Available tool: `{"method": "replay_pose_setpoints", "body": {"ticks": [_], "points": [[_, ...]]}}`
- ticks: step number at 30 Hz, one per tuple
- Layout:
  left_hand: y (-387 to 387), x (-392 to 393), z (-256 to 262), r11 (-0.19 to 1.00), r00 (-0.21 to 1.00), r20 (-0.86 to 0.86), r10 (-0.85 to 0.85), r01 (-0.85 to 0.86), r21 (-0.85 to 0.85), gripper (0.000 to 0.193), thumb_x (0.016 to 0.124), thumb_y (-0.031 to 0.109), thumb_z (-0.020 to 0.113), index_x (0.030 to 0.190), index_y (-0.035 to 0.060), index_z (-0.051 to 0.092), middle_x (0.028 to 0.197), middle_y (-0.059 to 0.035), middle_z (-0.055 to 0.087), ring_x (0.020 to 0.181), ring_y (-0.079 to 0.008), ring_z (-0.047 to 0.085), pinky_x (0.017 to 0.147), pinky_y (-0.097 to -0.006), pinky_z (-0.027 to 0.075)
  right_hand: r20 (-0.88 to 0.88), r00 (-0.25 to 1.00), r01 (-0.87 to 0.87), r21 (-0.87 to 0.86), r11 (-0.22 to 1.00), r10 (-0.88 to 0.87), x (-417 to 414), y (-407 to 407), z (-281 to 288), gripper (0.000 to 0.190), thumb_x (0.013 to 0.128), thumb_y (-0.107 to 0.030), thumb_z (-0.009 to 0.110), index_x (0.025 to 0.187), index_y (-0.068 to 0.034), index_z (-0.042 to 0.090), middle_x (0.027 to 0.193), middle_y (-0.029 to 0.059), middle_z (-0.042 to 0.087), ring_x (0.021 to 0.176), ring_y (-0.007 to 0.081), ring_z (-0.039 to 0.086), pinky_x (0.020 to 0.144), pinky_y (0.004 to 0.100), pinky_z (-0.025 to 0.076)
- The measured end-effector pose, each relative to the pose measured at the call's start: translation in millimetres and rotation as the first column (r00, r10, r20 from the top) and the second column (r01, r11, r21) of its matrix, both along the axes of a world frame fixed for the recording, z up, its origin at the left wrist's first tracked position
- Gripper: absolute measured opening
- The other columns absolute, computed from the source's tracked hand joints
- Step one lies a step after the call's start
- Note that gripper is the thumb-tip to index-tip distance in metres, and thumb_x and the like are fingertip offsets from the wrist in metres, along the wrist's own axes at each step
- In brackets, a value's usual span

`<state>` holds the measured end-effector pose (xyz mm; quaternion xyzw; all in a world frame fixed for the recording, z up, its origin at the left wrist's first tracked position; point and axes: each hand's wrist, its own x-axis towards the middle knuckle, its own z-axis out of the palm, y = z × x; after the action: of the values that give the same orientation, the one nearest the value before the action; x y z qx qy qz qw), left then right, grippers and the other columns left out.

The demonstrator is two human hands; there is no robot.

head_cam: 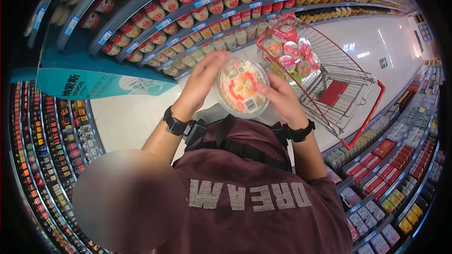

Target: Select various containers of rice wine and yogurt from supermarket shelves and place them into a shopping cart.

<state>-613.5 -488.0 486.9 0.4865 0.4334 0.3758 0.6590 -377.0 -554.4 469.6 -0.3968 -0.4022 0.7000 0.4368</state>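
A round clear plastic tub with a printed red and yellow label (243,86) is held in front of my torso between both hands. My left hand (203,83) grips its left rim, fingers pointing up. On the right side, my right hand (282,95) holds the rim, its thumb lying on the label. Black straps with small devices are on both wrists. To the upper right stands a wire shopping cart with red trim (367,72). Several round packaged tubs (291,49) are piled in its far end.
Shelves of bottles and jars (185,21) curve across the top. A teal display panel (106,83) stands at the left, above racks of small bottles (53,141). Boxed and packaged goods (383,173) fill shelves at the right. Pale tiled floor (120,123) shows between the shelves.
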Motion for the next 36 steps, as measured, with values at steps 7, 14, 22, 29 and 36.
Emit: {"method": "replay_pose_setpoints", "body": {"ticks": [7, 14, 22, 29, 36], "points": [[7.5, -13.4, 1.7, 0.988, 0.978, -0.143, -0.149, 0.140, -0.070, 0.051, 0.096, 0.022, 0.072, 0.137, -0.0032, 0.055, 0.129, -0.0104, 0.066, 0.113, -0.0150, 0.062, 0.098, -0.0326, 0.049, -0.295, 0.945, 0.086, -0.191, 0.978, -0.140, -23.4, 22.4, -32.6, 0.055, 0.100, -0.026, 0.068, 0.141, 0.001, 0.043, 0.130, 0.0094, 0.059, 0.115, 0.0160, 0.062, 0.093, 0.0322, 0.054], [66.5, -29.4, -20.9, 0.967, 0.962, -0.121, -0.246, 0.235, -0.102, 0.039, 0.096, 0.011, 0.070, 0.130, -0.0049, 0.059, 0.120, -0.0095, 0.069, 0.108, -0.0134, 0.063, 0.097, -0.0306, 0.049, -0.083, 0.993, 0.068, -0.152, 0.986, -0.081, -30.4, 53.4, -38.5, 0.064, 0.096, -0.032, 0.074, 0.141, 0.002, 0.043, 0.124, 0.0111, 0.061, 0.108, 0.0143, 0.062, 0.087, 0.0302, 0.053], [127.6, -21.4, -89.4, 0.843, 0.840, -0.119, -0.530, 0.507, -0.177, 0.046, 0.098, 0.019, 0.069, 0.135, -0.0041, 0.055, 0.112, -0.0084, 0.069, 0.103, -0.0115, 0.063, 0.089, -0.0289, 0.051, 0.269, 0.957, 0.183, -0.260, 0.948, -0.110, -21.2, 85.6, -82.4, 0.056, 0.099, -0.038, 0.068, 0.140, -0.004, 0.050, 0.119, 0.0064, 0.066, 0.104, 0.0133, 0.064, 0.085, 0.0311, 0.055], [168.0, -54.2, -251.1, 0.838, 0.451, -0.832, -0.323, 0.545, -0.029, 0.054, 0.103, 0.043, 0.053, 0.136, 0.0012, 0.055, 0.123, -0.0260, 0.067, 0.116, -0.0405, 0.063, 0.098, -0.0461, 0.050, 0.264, 0.795, 0.586, -0.565, 0.580, -0.546, 82.8, 69.1, -182.6, 0.046, 0.105, -0.040, 0.057, 0.136, -0.006, 0.057, 0.126, 0.0075, 0.067, 0.115, 0.0203, 0.066, 0.096, 0.0432, 0.056], [124.3, -293.0, -427.0, 0.825, 0.261, -0.783, -0.564, 0.148, -0.545, 0.057, 0.098, 0.042, 0.053, 0.131, -0.0038, 0.059, 0.129, -0.0326, 0.062, 0.125, -0.0470, 0.057, 0.106, -0.0484, 0.046, 0.634, 0.591, 0.797, -0.366, 0.480, -0.498, 279.6, 36.9, -317.5, 0.043, 0.107, -0.046, 0.049, 0.121, -0.006, 0.060, 0.104, 0.0056, 0.071, 0.084, 0.0134, 0.068, 0.066, 0.0291, 0.053]]}}
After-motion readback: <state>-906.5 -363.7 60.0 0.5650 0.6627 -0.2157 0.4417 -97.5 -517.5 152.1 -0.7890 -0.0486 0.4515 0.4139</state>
